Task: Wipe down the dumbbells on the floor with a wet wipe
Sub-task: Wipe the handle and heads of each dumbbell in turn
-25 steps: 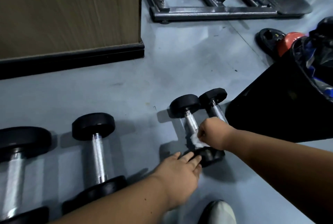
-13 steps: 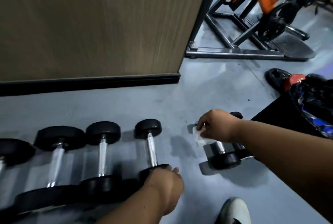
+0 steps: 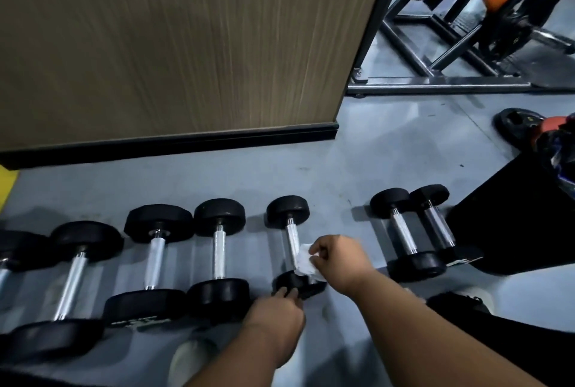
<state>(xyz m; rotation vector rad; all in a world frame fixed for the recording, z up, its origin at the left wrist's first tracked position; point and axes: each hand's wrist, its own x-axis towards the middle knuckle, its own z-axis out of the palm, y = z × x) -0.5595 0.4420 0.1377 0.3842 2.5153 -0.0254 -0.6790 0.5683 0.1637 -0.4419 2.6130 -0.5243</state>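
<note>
Several black dumbbells with chrome handles lie in a row on the grey floor. My right hand pinches a crumpled white wet wipe against the lower handle of the middle dumbbell. My left hand grips that dumbbell's near head from the front. Two small dumbbells lie side by side to the right. Larger dumbbells fill the row to the left.
A wood-panelled wall with a black skirting runs behind the row. A black bin with a bag stands at the right, a weight plate behind it. A steel machine frame is at the back right. My shoe is near the bottom.
My right hand left the two small dumbbells at the right and carried the wipe left onto the middle dumbbell. My left hand moved to that dumbbell's near head. The camera swung left.
</note>
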